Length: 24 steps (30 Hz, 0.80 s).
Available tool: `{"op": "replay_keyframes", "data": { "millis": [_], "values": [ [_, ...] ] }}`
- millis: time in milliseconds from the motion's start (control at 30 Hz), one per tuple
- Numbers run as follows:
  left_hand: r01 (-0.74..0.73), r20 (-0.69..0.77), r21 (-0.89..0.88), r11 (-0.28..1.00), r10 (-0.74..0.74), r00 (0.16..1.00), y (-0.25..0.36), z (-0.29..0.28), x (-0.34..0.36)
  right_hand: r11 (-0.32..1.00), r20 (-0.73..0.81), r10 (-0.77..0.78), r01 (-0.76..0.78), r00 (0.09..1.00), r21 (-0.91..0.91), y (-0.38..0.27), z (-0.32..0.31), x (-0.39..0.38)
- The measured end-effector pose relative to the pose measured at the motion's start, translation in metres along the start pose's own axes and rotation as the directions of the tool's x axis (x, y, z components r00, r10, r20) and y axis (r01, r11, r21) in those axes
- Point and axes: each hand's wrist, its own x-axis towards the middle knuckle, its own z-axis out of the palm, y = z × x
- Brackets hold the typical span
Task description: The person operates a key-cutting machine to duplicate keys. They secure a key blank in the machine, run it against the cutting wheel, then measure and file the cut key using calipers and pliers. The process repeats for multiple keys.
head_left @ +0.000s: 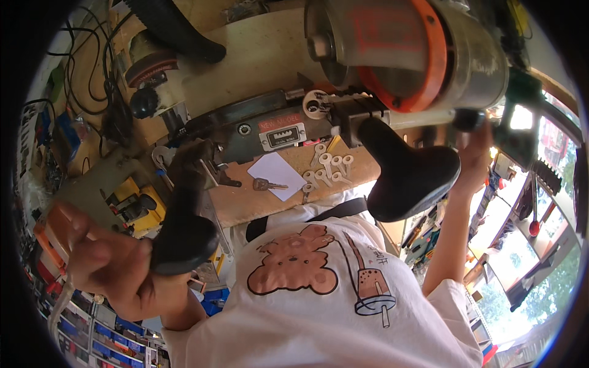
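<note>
A key-cutting machine [230, 132] stands in front of me, with two black flared handles, a left one [184, 245] and a right one [414, 175]. My left hand [107, 267] is raised beside the left handle, fingers curled. An orange and whitish strip runs along its outer side; whether the fingers hold it is unclear. At the far right, my right hand [473, 144] is closed at a small black knob [469, 119], its fingers partly hidden. A darker key [269, 184] lies on white paper [279, 175] on a wooden ledge [236, 207]. Several pale keys [326, 162] lie to its right.
A large grey motor housing with an orange ring [423, 52] overhangs the right side. Black cables [92, 67] hang at the upper left. A yellow and black device [138, 205] stands beyond my left hand. Shelves of small boxes [110, 337] fill the lower left; tools hang at the right.
</note>
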Motion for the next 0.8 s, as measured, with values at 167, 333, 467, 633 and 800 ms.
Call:
{"op": "replay_keyframes", "data": {
  "millis": [167,333,467,633,800],
  "values": [
    [-0.044,0.059,-0.014,0.999,0.045,0.997,-0.005,-0.002,0.009,0.988,0.101,0.017,-0.001,0.995,-0.152,0.002,0.008,0.018],
    [-0.037,0.04,-0.058,0.998,0.039,0.998,-0.008,0.004,0.015,0.936,0.177,0.13,-0.18,0.976,0.303,-0.006,-0.001,0.004],
    [-0.022,0.037,-0.05,0.999,0.023,0.999,-0.005,0.007,0.019,0.945,-0.019,0.288,-0.281,0.957,0.167,-0.03,0.031,0.009],
    [-0.019,0.03,-0.108,0.994,0.023,0.999,-0.009,0.004,0.018,0.885,0.34,0.221,-0.335,0.914,0.324,-0.011,0.0,0.019],
    [-0.033,-0.015,-0.073,0.997,0.032,0.999,-0.007,0.009,0.018,0.945,0.267,0.327,-0.319,0.907,-0.074,-0.027,0.002,0.033]
  ]
}}
